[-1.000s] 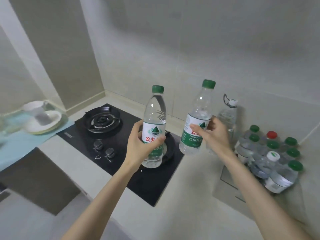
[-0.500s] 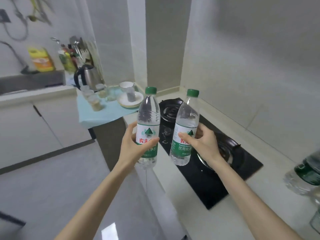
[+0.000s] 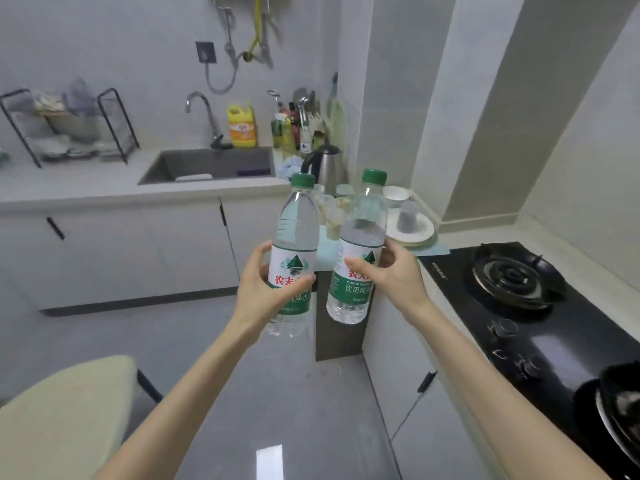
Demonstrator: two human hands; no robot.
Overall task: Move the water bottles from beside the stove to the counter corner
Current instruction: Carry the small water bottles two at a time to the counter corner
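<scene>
1. Hanging in mid-air above the floor, both water bottles stand nearly upright and close side by side. I cannot tell whether they touch. The left bottle [image 3: 294,237] looks full, and the right bottle [image 3: 360,237] shows an air gap below its neck.
2. The thin clear plastic will probably dent under a hard squeeze and feel slick. The water should give each bottle moderate weight. The labelled waist seems the best place to grip.
3. The left hand [image 3: 263,289] wraps its thumb and fingers round its bottle's label. The right hand [image 3: 391,275] clasps the other bottle at the same height.
4. Beyond them, the counter corner carries a teal mat [image 3: 429,250], plates [image 3: 410,230], small glasses and a kettle [image 3: 329,168], so free space looks tight.
5. The stove [image 3: 519,306] lies to the right, well apart from the bottles.
</scene>
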